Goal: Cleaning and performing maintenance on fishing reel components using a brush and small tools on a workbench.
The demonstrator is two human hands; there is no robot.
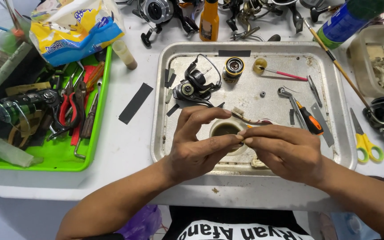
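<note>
Small part: a tiny piece, too small to tell its kind, sits pinched where both hands' fingertips meet, just above the near edge of the dented silver metal tray (165,146).
Left hand (196,149): thumb and forefinger are pressed together on the small part; the other fingers arch upward, seemingly to keep the view of it clear.
Right hand (285,151): fingertips close on the same part from the opposite side, knuckles up, wrist low over the tray's near rim; a worn toothbrush with a pale head (245,118) appears tucked in this hand, bristles pointing to the tray's middle.
Small round cup of dark liquid (226,130): stands in the tray directly beneath the fingertips, probably so drips and dropped bits land in it.
Black spinning-reel body (194,84): lies at the tray's far left, set aside within reach.
Black and gold spool (234,69): rests at the tray's far middle.
Orange-handled screwdriver (310,122): lies at the tray's right side, handle toward the right hand.
Yellow-handled scissors (365,142): lie just outside the tray's right rim.
Bright green plastic tray of pliers and tools (45,158): sits well to the left of the metal tray.
</note>
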